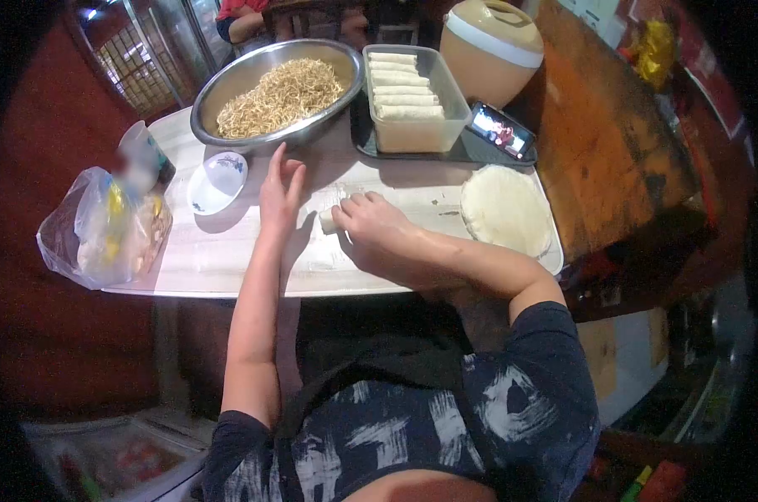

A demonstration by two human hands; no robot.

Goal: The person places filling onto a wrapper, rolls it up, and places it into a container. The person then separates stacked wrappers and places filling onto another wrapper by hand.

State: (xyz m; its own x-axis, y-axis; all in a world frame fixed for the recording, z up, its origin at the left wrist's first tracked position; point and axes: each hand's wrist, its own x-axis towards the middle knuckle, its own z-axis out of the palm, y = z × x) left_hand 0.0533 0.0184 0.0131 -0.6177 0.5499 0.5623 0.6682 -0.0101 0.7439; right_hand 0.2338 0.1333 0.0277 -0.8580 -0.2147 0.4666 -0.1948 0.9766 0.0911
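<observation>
- Dark cloth, painted with pale brush-like strokes: shirt (513, 402) of the wearer, nearest the camera; black apron (379, 335) over its front.
- Pale tabletop (203, 263), faint wood grain, directly beyond the apron.
- Right hand (371, 219): fingers curled over and grasping a small pale roll (326, 222); one end of it shows past the fingers, remainder hidden. Roll lies at the tabletop's middle.
- Left hand (280, 191): released, fingers extended and parted, holding nothing; positioned between the roll and the white bowl (218, 186).
- Round pale wrappers (506, 211), apparently stacked, at the right side of the tabletop, well apart from the right hand.
- Clear plastic bag (103, 234) at the left edge; contents blurred, some yellow visible. Cup (149, 155) just beyond it, also partly blurred.
- White bowl, floral marking on its inner wall, tilted.
- Black tray (481, 153) at the far right of the tabletop, bearing a translucent container (412, 134). Inside: a row of finished-looking rolls (406, 90). Phone (503, 131) beside the container, screen lit.
- Wide metal bowl (205, 121), far left of the container, holding brown shredded filling (283, 96).
- Tan cooler (483, 71), white band, behind the phone.
- Background: seated person in red (243, 12), partly cropped.
</observation>
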